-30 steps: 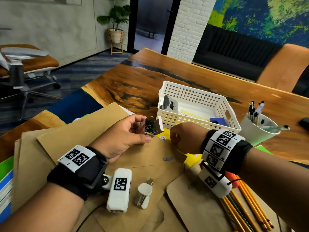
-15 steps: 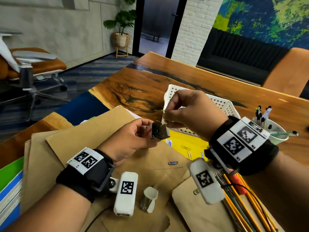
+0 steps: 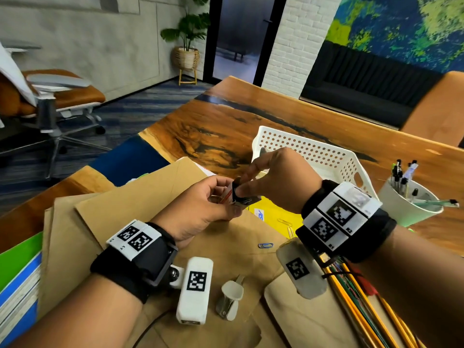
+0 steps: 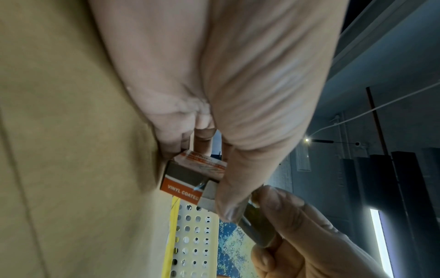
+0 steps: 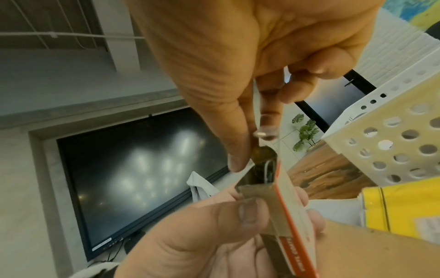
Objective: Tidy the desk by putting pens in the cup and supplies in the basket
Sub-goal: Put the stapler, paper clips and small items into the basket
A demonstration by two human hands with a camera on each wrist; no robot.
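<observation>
My left hand [image 3: 226, 197] grips a small orange and white paper clip box [image 3: 247, 200] just above the brown envelopes. My right hand [image 3: 244, 187] is at the box's open end and pinches its flap between thumb and forefinger. In the right wrist view a paper clip [image 5: 269, 171] stands in the mouth of the box [image 5: 283, 206]. The left wrist view shows the box [image 4: 183, 188] printed "VINYL COATED". The white perforated basket [image 3: 313, 151] sits just behind my hands. The white cup [image 3: 401, 209] holding several pens [image 3: 401, 177] stands to its right.
Loose paper clips lie nearby: a blue one [image 3: 266, 245] on an envelope and others on a yellow packet [image 3: 285, 221]. A white staple remover [image 3: 231, 300] lies near me. Several pencils [image 3: 356, 297] lie under my right wrist. Coloured folders [image 3: 17, 272] are stacked at left.
My right hand picked a paper clip off the desk, lifted it above the box, and has come down to the box's open end. The left hand kept the box in place.
</observation>
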